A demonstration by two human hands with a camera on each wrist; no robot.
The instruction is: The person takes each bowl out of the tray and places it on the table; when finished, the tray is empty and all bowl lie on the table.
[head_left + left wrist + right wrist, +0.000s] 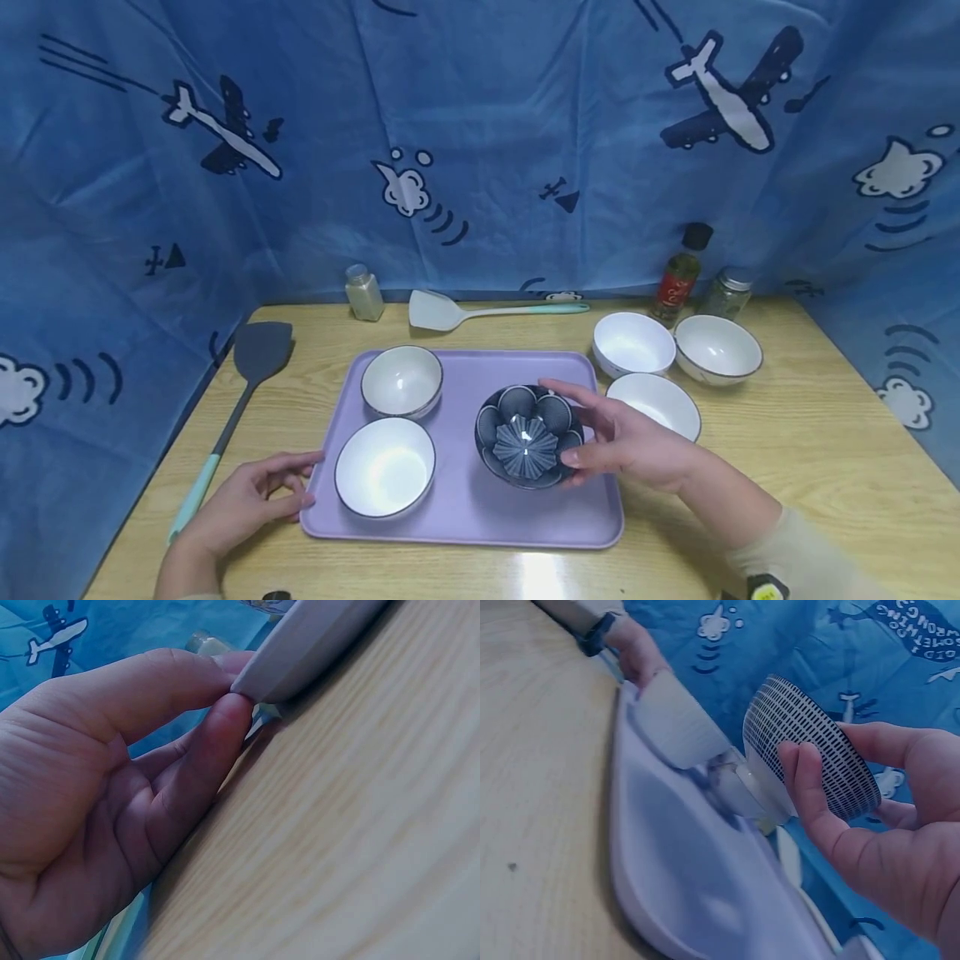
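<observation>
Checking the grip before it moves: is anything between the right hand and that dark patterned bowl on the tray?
Nothing visible. The right hand already grips the dark patterned bowl directly, fingers on its outer wall.

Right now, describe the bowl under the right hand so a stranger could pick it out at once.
Find the lilac tray in the middle of the wooden table. Three bowls sit on it; take the one on its right side, which the right hand grips by the rim. That dark blue patterned bowl stands apart: the other bowls are plain white inside.
</observation>
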